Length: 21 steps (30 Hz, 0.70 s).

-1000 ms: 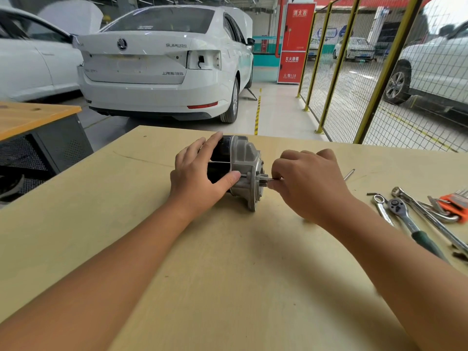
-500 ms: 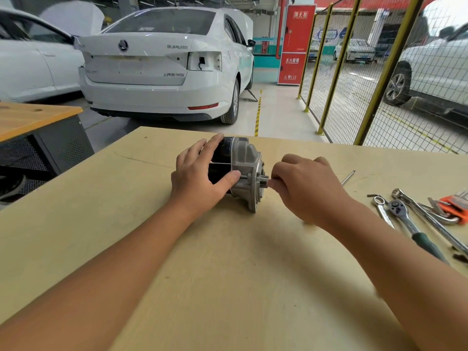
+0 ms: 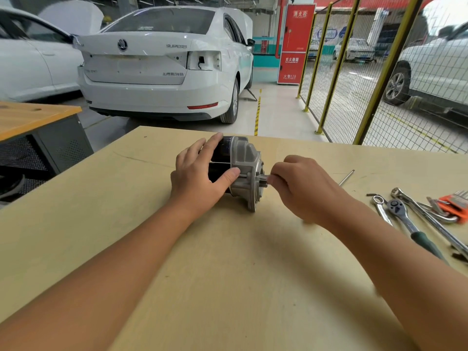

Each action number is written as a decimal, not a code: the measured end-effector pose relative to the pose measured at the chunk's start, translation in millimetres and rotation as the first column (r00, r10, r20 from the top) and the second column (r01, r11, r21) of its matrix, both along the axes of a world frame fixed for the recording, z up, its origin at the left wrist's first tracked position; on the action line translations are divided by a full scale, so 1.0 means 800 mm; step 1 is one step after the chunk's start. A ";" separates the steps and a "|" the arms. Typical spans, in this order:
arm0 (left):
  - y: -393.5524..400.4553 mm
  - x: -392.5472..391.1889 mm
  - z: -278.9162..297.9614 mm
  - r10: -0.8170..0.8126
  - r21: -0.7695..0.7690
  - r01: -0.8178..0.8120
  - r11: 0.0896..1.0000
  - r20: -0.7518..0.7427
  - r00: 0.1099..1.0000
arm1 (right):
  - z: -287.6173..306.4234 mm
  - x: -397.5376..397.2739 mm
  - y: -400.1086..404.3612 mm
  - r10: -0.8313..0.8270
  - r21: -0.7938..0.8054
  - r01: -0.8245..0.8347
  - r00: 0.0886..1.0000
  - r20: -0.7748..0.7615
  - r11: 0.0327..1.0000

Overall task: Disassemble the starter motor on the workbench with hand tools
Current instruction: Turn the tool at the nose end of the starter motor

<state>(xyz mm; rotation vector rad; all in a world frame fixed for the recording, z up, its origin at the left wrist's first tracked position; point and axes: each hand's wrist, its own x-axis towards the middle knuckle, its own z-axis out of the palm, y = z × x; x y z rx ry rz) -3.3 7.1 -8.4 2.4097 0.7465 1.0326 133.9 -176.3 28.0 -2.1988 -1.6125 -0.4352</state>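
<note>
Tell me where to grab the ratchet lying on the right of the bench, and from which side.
Take the ratchet by its dark green handle, coming from above on the near side. The handle points toward you and lies bare on the workbench, while the head sits crowded among wrenches and the orange hex key set.

My left hand [image 3: 200, 178] and right hand [image 3: 301, 188] are both bare, with no glove, ring or other covering on any finger. Behind the fingers, each wrist is equally unadorned, carrying neither watch nor band, and the forearms run bare from the wrists to the lower corners of the view with no sleeve or cuff showing. My fingernails, where they show at the tips of the left fingers and thumb, are short and plain.
</note>
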 end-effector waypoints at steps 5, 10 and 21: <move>0.000 -0.002 0.000 -0.018 -0.007 0.018 1.000 0.000 1.000 | -0.004 -0.001 -0.001 -0.101 -0.004 0.105 0.969 0.227 0.994; 0.000 -0.004 0.000 -0.024 -0.006 0.024 1.000 -0.015 1.000 | 0.000 -0.006 -0.001 -0.101 0.028 0.097 0.978 0.184 0.995; 0.001 -0.002 0.000 -0.026 -0.006 0.026 1.000 0.013 1.000 | -0.009 0.002 -0.001 -0.010 0.125 0.015 0.999 -0.044 0.992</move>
